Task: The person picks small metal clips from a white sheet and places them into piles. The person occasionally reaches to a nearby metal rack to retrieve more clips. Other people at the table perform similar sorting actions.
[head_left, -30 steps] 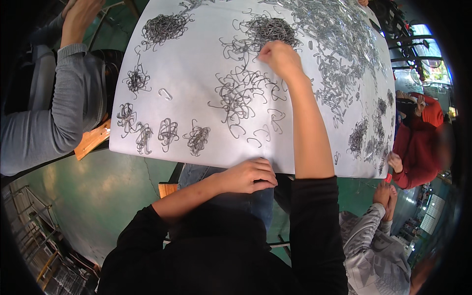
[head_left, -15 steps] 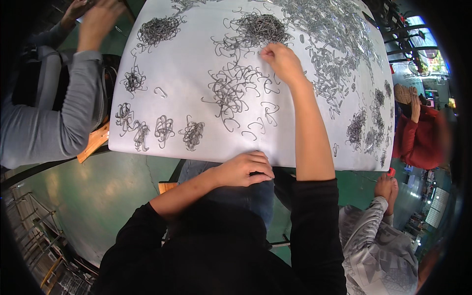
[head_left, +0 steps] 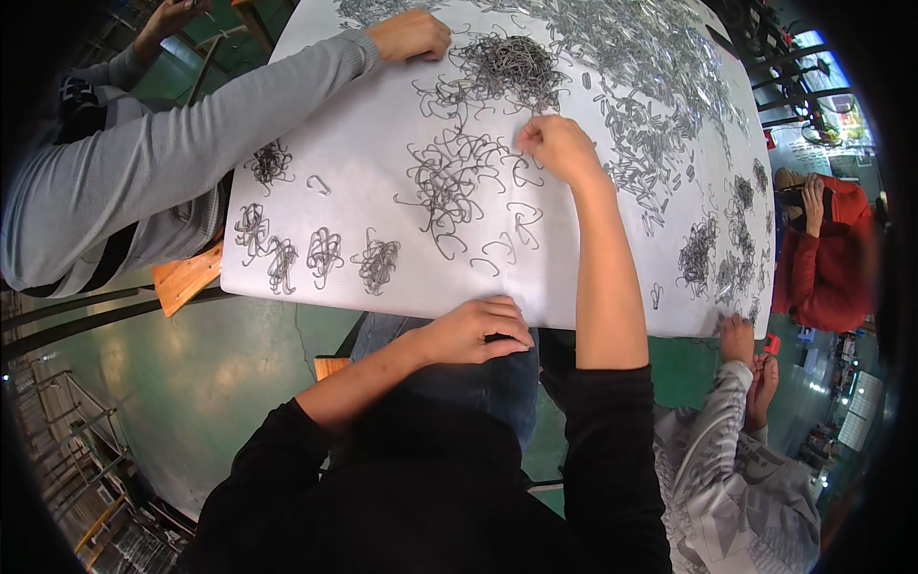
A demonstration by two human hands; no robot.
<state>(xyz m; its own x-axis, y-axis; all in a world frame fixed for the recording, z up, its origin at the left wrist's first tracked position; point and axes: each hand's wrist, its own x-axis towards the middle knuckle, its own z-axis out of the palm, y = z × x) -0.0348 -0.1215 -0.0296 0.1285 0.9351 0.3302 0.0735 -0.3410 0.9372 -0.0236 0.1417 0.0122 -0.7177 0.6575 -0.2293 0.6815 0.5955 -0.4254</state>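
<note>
On the white tabletop, my right hand (head_left: 562, 150) is closed in a pinch beside scattered dark wire hooks (head_left: 448, 182). Its fingertips are turned away, so anything between them is hidden. Just beyond it lies a dense heap of hooks (head_left: 516, 67). My left hand (head_left: 478, 328) lies at the near table edge with its fingers curled in; whether something is inside cannot be seen. A few single hooks (head_left: 524, 222) lie between my two hands.
Small clusters of hooks (head_left: 376, 263) line the near left. Many short clear-looking pieces (head_left: 641, 143) spread over the far right. A co-worker's grey sleeve (head_left: 201, 115) reaches across from the left, the hand (head_left: 411, 35) near the heap. Another co-worker's hand (head_left: 736, 340) touches the near right edge.
My right hand has drawn back from the heap, toward me. My left hand stays put. The left co-worker's arm now stretches over the table, and the near right co-worker's hand has reached its edge.
</note>
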